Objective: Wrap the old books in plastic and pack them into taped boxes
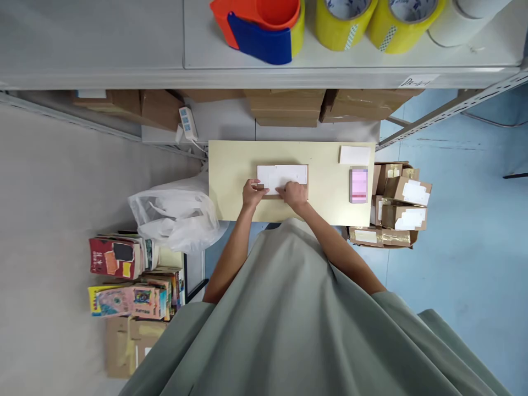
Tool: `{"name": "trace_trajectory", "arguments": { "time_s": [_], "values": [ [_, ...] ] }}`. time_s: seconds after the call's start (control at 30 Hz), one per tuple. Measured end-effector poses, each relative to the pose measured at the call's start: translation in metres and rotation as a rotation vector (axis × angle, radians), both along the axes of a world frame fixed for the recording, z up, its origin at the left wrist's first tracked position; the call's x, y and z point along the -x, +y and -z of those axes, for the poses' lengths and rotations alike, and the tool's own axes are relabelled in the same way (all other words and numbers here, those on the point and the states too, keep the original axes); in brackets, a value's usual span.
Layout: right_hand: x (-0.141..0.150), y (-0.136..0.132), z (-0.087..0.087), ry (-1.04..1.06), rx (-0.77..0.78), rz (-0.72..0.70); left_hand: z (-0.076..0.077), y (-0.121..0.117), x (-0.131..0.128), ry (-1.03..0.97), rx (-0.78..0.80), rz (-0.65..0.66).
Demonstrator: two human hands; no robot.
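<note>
A small brown cardboard parcel point(303, 190) with a white label sheet point(282, 175) on top lies in the middle of a pale yellow table point(231, 170). My left hand point(252, 193) rests on the parcel's left end, fingers curled against the label's edge. My right hand point(294, 193) lies on the parcel's near edge, fingers pressed down on the label. A pink phone-sized object point(358, 185) and a white paper slip point(355, 155) lie on the table's right side.
A shelf overhead carries a red-and-blue tape dispenser point(258, 27) and yellow tape rolls point(344, 19). Labelled cardboard boxes point(398, 203) are stacked right of the table. A white plastic bag point(175, 212) and stacked books point(132, 278) sit left. A power strip point(187, 122) lies behind.
</note>
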State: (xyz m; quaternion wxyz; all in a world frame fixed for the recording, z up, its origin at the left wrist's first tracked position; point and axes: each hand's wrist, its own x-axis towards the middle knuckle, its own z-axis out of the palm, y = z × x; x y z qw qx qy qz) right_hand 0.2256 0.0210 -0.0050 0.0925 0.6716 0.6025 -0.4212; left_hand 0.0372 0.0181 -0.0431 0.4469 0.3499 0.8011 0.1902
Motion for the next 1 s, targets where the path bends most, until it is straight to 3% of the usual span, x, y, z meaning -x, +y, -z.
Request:
{"name": "trace_trajectory", "arguments": {
  "time_s": [0.13,0.27,0.5,0.63,0.73,0.87,1.0],
  "values": [
    [-0.045,-0.033,0.000,0.014,-0.006,0.139,-0.003,-0.002,0.001,0.029,0.008,0.004],
    [-0.077,-0.044,0.007,-0.017,-0.038,0.264,0.000,0.001,0.005,0.035,0.012,-0.020],
    [-0.081,-0.054,0.048,0.178,-0.203,0.463,0.008,-0.008,0.005,0.093,0.101,-0.169],
    [-0.092,-0.077,0.070,0.530,-0.194,0.608,0.000,-0.036,-0.014,0.056,0.085,-0.182],
    [-0.106,-0.104,0.065,0.702,-0.236,0.621,-0.012,-0.064,-0.030,0.065,-0.010,-0.150],
    [-0.127,-0.144,0.039,0.726,-0.387,0.623,-0.028,-0.102,-0.045,0.013,-0.218,-0.079],
    [-0.151,-0.179,0.024,0.680,-0.449,0.674,-0.028,-0.139,-0.057,-0.117,-0.329,0.017]
  ]
}}
